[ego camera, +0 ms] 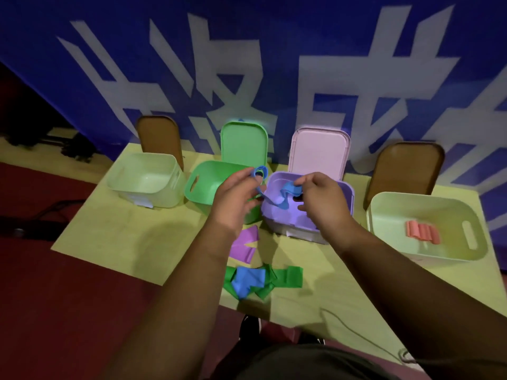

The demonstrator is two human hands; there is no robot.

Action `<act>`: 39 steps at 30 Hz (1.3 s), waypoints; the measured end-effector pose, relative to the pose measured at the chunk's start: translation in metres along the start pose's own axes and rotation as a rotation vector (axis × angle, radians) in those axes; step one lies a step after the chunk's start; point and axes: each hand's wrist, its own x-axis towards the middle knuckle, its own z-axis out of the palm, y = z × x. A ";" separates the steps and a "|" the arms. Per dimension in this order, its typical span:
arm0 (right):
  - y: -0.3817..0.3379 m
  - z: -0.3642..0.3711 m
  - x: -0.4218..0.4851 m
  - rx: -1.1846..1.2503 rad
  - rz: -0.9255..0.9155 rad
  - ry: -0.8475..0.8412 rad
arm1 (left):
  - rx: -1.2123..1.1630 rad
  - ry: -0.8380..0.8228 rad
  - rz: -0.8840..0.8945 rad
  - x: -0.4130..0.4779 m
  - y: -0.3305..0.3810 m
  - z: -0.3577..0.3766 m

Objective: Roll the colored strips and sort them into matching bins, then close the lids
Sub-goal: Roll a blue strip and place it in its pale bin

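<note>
Clamped on the blue strip (284,200), our left grip (238,198) pinches the coil, our right grip (321,198) the tail, for rolling.

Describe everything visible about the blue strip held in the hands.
The blue strip is a thin, limp band, rubbery-looking. One end is curled into a small loop pinched by the left hand; the rest sags in a wave to the right hand, which pinches it too. It hangs above the open purple bin, only partly rolled.
</note>
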 end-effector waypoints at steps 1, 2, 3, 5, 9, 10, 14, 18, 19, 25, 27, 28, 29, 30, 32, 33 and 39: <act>-0.003 -0.006 0.000 -0.059 -0.019 0.000 | -0.015 -0.026 0.020 -0.004 0.009 0.005; -0.006 -0.011 0.000 -0.116 -0.048 0.004 | -0.015 -0.050 0.041 -0.008 0.017 0.011; -0.008 -0.015 -0.001 -0.158 -0.078 0.013 | -0.008 -0.073 0.064 -0.011 0.024 0.016; -0.016 -0.025 -0.006 -0.170 -0.124 0.027 | 0.008 -0.115 0.097 -0.017 0.034 0.027; -0.036 -0.044 -0.020 -0.003 -0.197 -0.054 | 0.087 -0.195 0.122 -0.026 0.045 0.053; -0.042 -0.049 -0.023 0.047 -0.205 -0.079 | 0.107 -0.210 0.125 -0.030 0.047 0.059; -0.048 -0.061 -0.029 0.126 -0.193 -0.087 | 0.199 -0.288 0.146 -0.039 0.048 0.077; -0.042 -0.072 -0.030 0.144 -0.193 0.018 | 0.257 -0.325 0.144 -0.042 0.044 0.084; -0.040 -0.074 -0.030 0.143 -0.193 0.050 | 0.267 -0.333 0.139 -0.042 0.043 0.085; -0.031 -0.085 -0.035 0.063 -0.260 0.168 | 0.337 -0.370 0.118 -0.046 0.034 0.088; -0.030 -0.087 -0.036 0.076 -0.267 0.177 | 0.349 -0.381 0.113 -0.047 0.032 0.087; -0.029 -0.088 -0.036 0.086 -0.266 0.173 | 0.353 -0.387 0.112 -0.047 0.030 0.086; -0.028 -0.089 -0.037 0.100 -0.264 0.166 | 0.358 -0.392 0.110 -0.047 0.029 0.086; -0.028 -0.089 -0.037 0.122 -0.265 0.158 | 0.364 -0.396 0.107 -0.047 0.028 0.085; -0.026 -0.089 -0.039 0.142 -0.280 0.156 | 0.386 -0.402 0.108 -0.050 0.026 0.084; -0.026 -0.090 -0.040 0.135 -0.291 0.159 | 0.398 -0.404 0.110 -0.051 0.025 0.083; -0.024 -0.090 -0.039 0.173 -0.241 0.150 | 0.435 -0.391 0.106 -0.058 0.020 0.078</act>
